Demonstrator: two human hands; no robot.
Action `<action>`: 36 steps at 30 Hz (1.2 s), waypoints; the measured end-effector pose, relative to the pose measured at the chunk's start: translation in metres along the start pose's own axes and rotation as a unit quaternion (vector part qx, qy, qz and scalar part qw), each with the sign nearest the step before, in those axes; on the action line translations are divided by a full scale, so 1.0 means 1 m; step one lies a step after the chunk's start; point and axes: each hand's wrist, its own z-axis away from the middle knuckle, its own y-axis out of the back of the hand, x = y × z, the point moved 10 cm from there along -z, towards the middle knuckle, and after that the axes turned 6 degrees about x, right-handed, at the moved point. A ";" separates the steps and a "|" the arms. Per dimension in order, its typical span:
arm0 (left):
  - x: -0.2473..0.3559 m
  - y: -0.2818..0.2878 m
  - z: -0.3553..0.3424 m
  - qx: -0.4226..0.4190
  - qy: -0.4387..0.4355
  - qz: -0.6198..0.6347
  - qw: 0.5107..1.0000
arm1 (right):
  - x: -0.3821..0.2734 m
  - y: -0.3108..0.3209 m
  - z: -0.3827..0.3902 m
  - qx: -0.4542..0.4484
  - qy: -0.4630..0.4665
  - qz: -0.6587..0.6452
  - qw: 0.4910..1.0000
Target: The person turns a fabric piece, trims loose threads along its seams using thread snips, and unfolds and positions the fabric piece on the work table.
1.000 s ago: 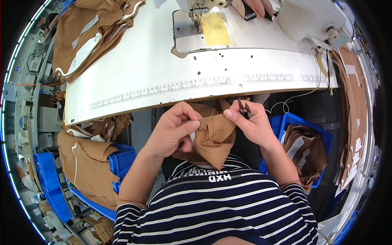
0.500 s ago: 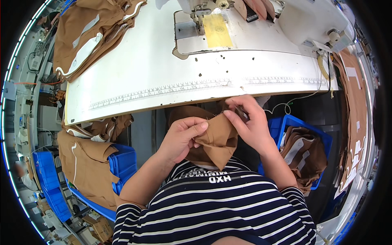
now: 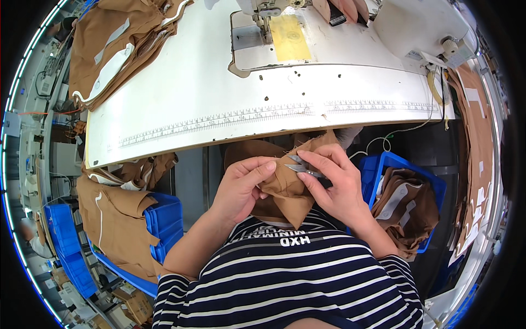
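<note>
The white tabletop (image 3: pixel 181 93) fills the upper half of the scene, with a printed ruler strip running along its near edge. At its far edge stands the sewing machine (image 3: pixel 329 27), its metal bed plate carrying a yellow patch under the needle. On the tabletop's far left corner lies a heap of brown garment pieces (image 3: pixel 118 44) with white lining showing. Below the near edge, to the person's left, more brown cut pieces (image 3: pixel 118 219) drape over stacked blue bins (image 3: pixel 161 219), and to the right a blue crate (image 3: pixel 408 170) holds a bundle of folded brown fabric with white patches. A long brown panel (image 3: pixel 476 142) hangs down past the tabletop's right edge. The person wears a navy and white striped shirt (image 3: pixel 290 285) and works in their lap, just under the middle of the tabletop's near edge. There a small brown fabric piece (image 3: pixel 287 189) is held up between both hands, its lower corner pointing down toward the shirt. The left hand (image 3: pixel 241 186) is closed on the fabric's left side, thumb and fingers pinching it. The right hand (image 3: pixel 337 183) is closed around small metal thread snips (image 3: pixel 301 167), whose blades lie across the top of the fabric; I can't tell whether the blades are parted or together.
</note>
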 end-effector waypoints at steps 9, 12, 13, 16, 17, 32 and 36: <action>0.002 -0.001 0.002 -0.003 -0.014 -0.001 1.000 | 0.001 0.002 0.001 0.006 -0.017 -0.018 1.000; 0.003 -0.001 0.002 0.003 -0.026 -0.011 1.000 | 0.001 0.003 0.001 0.017 -0.024 -0.038 0.999; 0.002 -0.001 0.002 0.003 -0.025 -0.011 1.000 | 0.002 0.002 0.001 0.016 -0.034 -0.039 0.999; 0.005 -0.003 0.002 0.004 -0.042 -0.022 0.999 | 0.002 0.002 0.001 0.017 -0.037 -0.039 0.998; 0.005 -0.003 0.003 0.005 -0.042 -0.022 0.999 | 0.001 0.003 0.001 0.019 -0.029 -0.037 0.999; 0.006 -0.012 0.000 -0.008 -0.071 -0.056 0.996 | 0.003 -0.002 0.008 0.076 0.057 -0.048 0.994; 0.010 -0.016 0.001 -0.006 -0.095 -0.080 0.992 | 0.013 -0.005 0.007 0.076 -0.002 -0.128 0.989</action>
